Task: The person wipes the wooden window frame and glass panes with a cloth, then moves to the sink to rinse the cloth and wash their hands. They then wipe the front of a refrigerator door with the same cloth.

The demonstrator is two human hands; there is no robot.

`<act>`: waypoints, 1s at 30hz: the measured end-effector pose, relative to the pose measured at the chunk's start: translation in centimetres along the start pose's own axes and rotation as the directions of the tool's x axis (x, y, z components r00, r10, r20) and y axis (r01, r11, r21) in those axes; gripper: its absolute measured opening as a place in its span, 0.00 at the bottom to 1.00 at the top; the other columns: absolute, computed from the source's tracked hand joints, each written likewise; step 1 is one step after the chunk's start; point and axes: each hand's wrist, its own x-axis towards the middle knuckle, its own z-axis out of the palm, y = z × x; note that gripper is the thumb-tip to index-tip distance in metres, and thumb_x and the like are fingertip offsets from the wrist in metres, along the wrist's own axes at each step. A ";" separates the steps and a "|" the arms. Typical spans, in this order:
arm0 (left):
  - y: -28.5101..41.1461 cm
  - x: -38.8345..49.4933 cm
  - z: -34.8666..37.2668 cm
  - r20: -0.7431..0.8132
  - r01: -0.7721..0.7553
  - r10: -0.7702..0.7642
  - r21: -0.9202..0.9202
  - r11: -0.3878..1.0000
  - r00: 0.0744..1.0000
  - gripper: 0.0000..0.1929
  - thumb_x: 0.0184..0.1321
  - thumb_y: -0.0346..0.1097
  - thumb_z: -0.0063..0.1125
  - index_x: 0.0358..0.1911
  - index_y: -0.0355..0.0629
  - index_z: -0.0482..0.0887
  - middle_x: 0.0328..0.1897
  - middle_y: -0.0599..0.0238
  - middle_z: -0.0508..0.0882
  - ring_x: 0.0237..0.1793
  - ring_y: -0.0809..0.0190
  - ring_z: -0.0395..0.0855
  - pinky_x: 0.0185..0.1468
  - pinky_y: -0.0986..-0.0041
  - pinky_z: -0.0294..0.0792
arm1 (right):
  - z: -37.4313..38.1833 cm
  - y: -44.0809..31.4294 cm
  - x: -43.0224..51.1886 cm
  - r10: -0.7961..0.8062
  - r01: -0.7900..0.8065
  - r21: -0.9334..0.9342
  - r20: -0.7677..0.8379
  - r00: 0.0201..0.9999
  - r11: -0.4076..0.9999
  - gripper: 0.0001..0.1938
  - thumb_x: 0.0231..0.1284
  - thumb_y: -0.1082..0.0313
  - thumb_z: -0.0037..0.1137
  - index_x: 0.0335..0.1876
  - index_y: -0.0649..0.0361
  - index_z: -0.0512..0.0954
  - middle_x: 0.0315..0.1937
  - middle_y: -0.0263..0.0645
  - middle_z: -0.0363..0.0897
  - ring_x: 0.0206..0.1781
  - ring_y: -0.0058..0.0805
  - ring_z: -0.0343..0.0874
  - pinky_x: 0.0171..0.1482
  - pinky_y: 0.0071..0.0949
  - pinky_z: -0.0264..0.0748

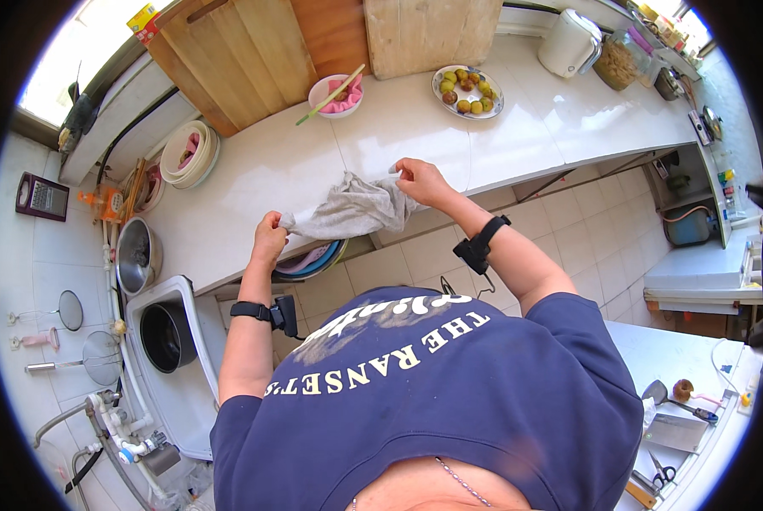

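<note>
A crumpled grey cloth (356,207) stretches between my two hands at the front edge of the white tiled counter (407,131). My left hand (270,237) pinches its left end. The upper right end is gripped by the fingers of my right hand (422,182). Its middle is bunched into folds; whether it rests on the counter or hangs just over the edge, I cannot tell. Beyond the cloth stands a white bowl (335,114) with a pink lining and a green-and-cream stick across it. Farther right sits a patterned plate (439,105) of small green and brown fruits.
Wooden cutting boards (254,57) lean along the back. Stacked bowls (210,156), a steel basin (153,252) and a sink (202,409) holding a black pot (169,338) lie left. A white kettle (567,45) stands back right. Scissors (662,474) and a cleaver (675,433) lie lower right.
</note>
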 end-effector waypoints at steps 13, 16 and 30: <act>3.8 0.7 -0.9 -0.165 -0.243 0.184 -0.512 0.824 0.969 0.09 0.64 0.27 0.44 0.45 0.47 0.72 0.40 0.68 0.78 0.38 0.69 0.76 0.41 0.74 0.71 | 5.8 -0.6 3.1 0.103 -0.102 -0.048 0.017 0.995 0.994 0.15 0.59 0.57 0.61 0.48 0.55 0.78 0.36 0.39 0.83 0.41 0.31 0.81 0.43 0.34 0.77; 8.9 0.4 -2.4 -0.295 -0.346 0.223 -0.479 0.806 0.929 0.07 0.66 0.27 0.43 0.45 0.45 0.72 0.42 0.66 0.78 0.39 0.67 0.76 0.44 0.73 0.71 | 3.8 -2.0 4.8 0.142 -0.101 0.289 -0.125 0.982 0.952 0.13 0.64 0.58 0.58 0.49 0.55 0.76 0.31 0.36 0.80 0.35 0.25 0.77 0.41 0.29 0.74; 6.6 5.8 -5.4 -0.013 -0.204 0.255 0.562 0.802 0.967 0.13 0.57 0.30 0.59 0.47 0.44 0.80 0.44 0.43 0.86 0.45 0.45 0.85 0.51 0.59 0.74 | 1.5 -5.1 2.9 0.129 -0.126 -0.116 0.019 0.991 0.985 0.24 0.50 0.46 0.68 0.47 0.56 0.79 0.40 0.48 0.82 0.46 0.43 0.81 0.51 0.35 0.77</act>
